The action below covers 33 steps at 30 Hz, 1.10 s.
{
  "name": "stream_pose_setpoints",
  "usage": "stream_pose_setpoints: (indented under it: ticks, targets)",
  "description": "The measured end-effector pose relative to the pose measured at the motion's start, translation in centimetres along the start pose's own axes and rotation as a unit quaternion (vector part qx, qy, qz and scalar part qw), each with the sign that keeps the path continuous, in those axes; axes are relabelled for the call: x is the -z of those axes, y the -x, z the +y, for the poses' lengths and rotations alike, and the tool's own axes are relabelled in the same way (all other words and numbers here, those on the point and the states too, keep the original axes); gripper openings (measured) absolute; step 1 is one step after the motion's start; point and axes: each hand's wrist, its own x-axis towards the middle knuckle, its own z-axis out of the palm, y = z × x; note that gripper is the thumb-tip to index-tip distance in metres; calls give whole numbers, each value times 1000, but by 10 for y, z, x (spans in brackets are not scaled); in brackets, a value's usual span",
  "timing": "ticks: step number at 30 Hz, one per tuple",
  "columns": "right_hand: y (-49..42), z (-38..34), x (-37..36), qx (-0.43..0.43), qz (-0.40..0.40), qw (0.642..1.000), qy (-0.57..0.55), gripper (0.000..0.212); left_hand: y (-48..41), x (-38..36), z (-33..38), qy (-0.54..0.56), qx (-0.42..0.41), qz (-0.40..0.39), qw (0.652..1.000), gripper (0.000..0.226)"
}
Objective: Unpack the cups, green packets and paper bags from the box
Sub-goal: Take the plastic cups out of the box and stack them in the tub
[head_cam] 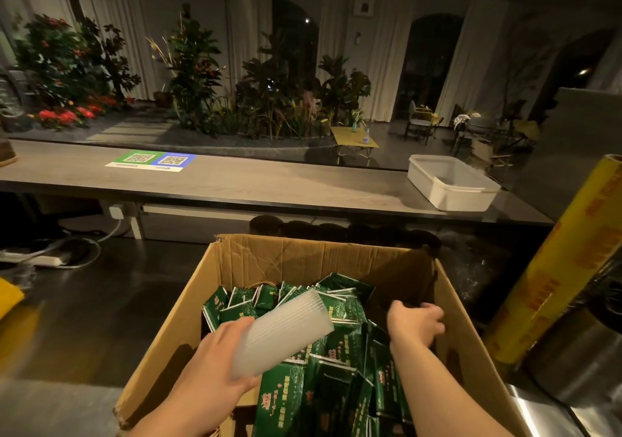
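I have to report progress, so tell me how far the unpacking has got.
Done: nothing unpacked is recognisable outside the box. In hand: the left hand holds a stack of translucent cups over the box; the right hand reaches into its dark right corner, grasp hidden. Left: a heap of green packets fills the box; no paper bags are clearly visible.

Café or small shop, viewed from the staff side of a long service surface (pixel 269 181). Evidence: green-and-blue QR-code sign (pixel 151 160) on it; low yellow table (pixel 353 137) and chair (pixel 420 122) beyond; indoor planted bed (pixel 269 100); large cling-film roll (pixel 555 268); white tub (pixel 451 184); box (pixel 303 258) of green packets (pixel 336 352) as stock
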Motion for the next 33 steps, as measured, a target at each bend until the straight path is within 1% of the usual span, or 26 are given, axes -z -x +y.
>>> stream_pose_setpoints:
  ticks: [1, 2, 4, 6, 8, 9, 10, 11, 12, 13, 14, 17, 19, 21, 24, 28, 30, 33]
  targets:
    - [-8, 3, 4, -36, 4, 999, -15, 55, 0, 0, 1, 0, 0, -2, 1000, 83]
    - [-16, 8, 6, -56, -19, 998, -36, 52, 0, 0, 2, -1, -1, -2, 1000, 83]
    - [-30, 19, 7, -58, -80, 993, -56, 36, 0, 1, 4, -3, 0, -1, 1000, 84]
    - [-32, 24, 9, -52, -99, 992, -60, 30, 1, 1, 3, -1, 4, -1, 1000, 84]
    - [-31, 22, 8, -30, -84, 994, -63, 27, 2, 1, 2, -1, 7, -4, 1000, 84]
    - [-28, 18, 8, -15, -62, 996, -60, 23, 2, 1, 1, -2, 8, -5, 1000, 83]
    - [-21, 12, 8, 14, -39, 998, -54, 19, 3, 1, 0, -3, 9, -6, 1000, 83]
    - [-14, 5, 9, 57, -35, 997, -43, 13, 3, 1, 0, -3, 10, -6, 1000, 83]
    - [-5, -1, 9, 113, -57, 991, -33, 9, 2, 2, 0, -3, 12, -7, 1000, 83]
    - [4, -8, 9, 167, -97, 981, -34, 7, 2, 2, 0, -3, 16, -8, 1000, 84]
    - [15, -14, 7, 203, -149, 967, -45, 7, 1, 2, 0, -3, 20, -10, 1000, 85]
    - [45, -20, 0, 265, -297, 916, -39, 5, 0, 1, -1, -4, 24, -9, 1000, 87]
    - [55, -15, -5, 291, -356, 888, -7, 6, 0, 0, 0, -5, 26, 0, 1000, 86]
    - [56, -11, -7, 297, -387, 873, 1, 7, 1, 0, 0, -10, 28, 13, 999, 85]
    - [51, -12, -6, 275, -415, 867, -6, 8, 0, 0, 0, -13, 29, 18, 999, 84]
    - [41, -8, -3, 272, -451, 849, 47, 8, -3, 0, 2, -21, 23, 12, 999, 84]
    - [39, -3, -5, 282, -476, 828, 96, 9, -3, 0, 2, -25, 26, 2, 999, 84]
    - [47, 0, -8, 274, -538, 788, 119, 15, -4, -1, -2, -28, 34, -2, 999, 84]
